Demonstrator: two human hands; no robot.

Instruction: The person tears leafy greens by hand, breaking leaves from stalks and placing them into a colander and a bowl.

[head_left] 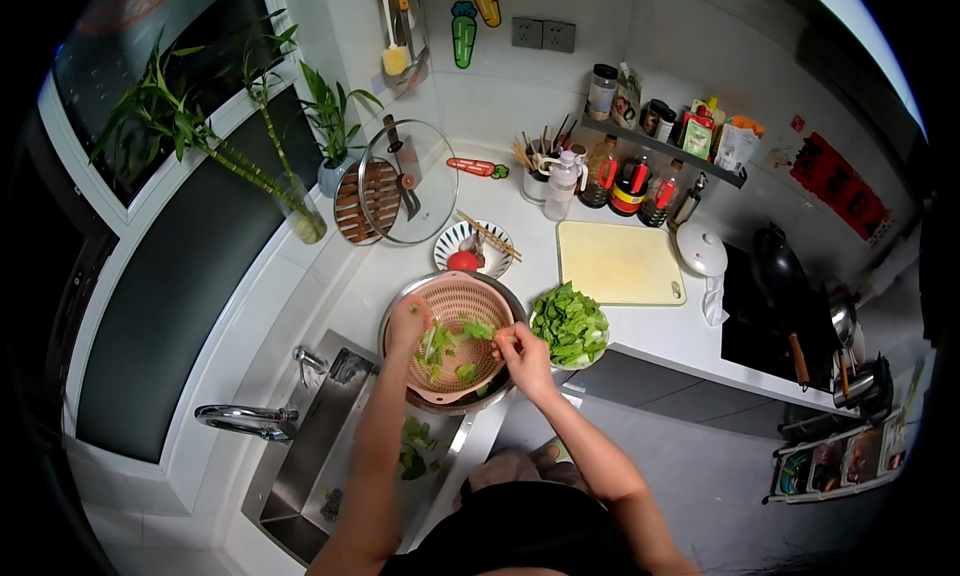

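Observation:
A pink colander (464, 288) sits in a metal basin (518, 308) at the sink's edge, with a few torn green leaves (466, 372) inside. Over the colander's left side, my left hand (406, 324) is closed, with pale green stalks showing at its fingers. My right hand (524, 356), at the right rim, pinches a leafy green (478, 330) between thumb and fingers. To the right of the basin stands a bowl heaped with cut leafy greens (568, 324). Fingertips of my left hand are partly hidden.
Left of the basin is a steel sink (300, 486) with loose leaves and a faucet (245, 418). Behind stands a striped plate (492, 234) with a tomato (462, 261) and chopsticks. A cutting board (620, 264) lies right, near a stove (750, 326).

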